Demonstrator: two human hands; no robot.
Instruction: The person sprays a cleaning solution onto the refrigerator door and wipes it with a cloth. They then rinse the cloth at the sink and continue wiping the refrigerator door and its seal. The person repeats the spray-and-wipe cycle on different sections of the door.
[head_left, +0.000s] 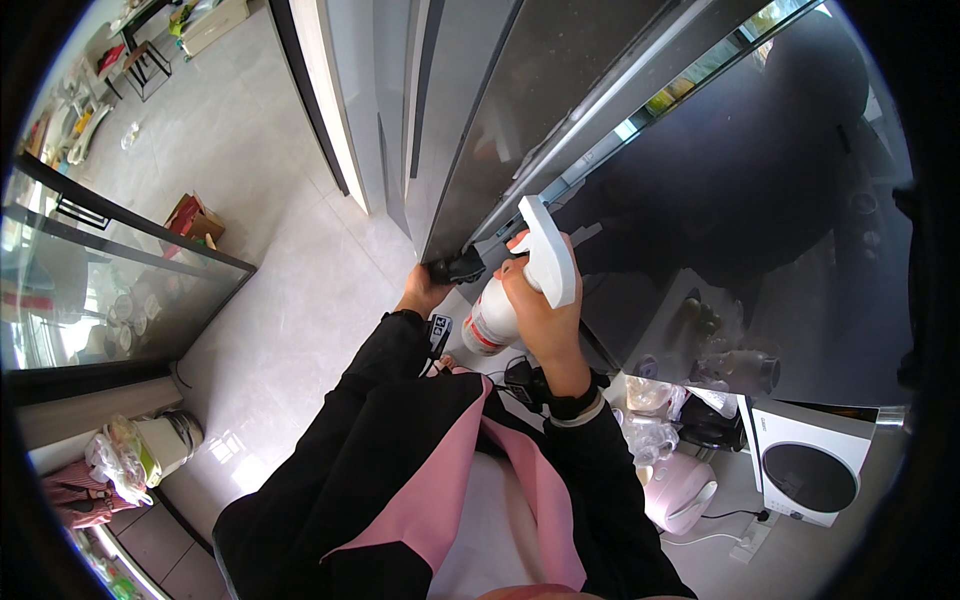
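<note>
My right hand (551, 322) is wrapped round the neck of a white spray bottle (491, 319) with a red band; its white trigger head (551, 255) points up towards the gap between two dark glossy refrigerator doors. My left hand (421, 291) is at the lower end of the left refrigerator door (517, 120), beside a black object (457, 266); whether it grips this object or the door edge is hard to tell. The right refrigerator door (712, 187) carries blurry reflections. Lit shelves with food show through the gap.
A pink appliance (681, 491), plastic bags (649, 439) and a white appliance with a round dark window (810, 472) stand at the lower right. A glass door (127, 277) is at the left, with a cardboard box (206, 221) on the floor behind it. A bin (161, 446) stands lower left.
</note>
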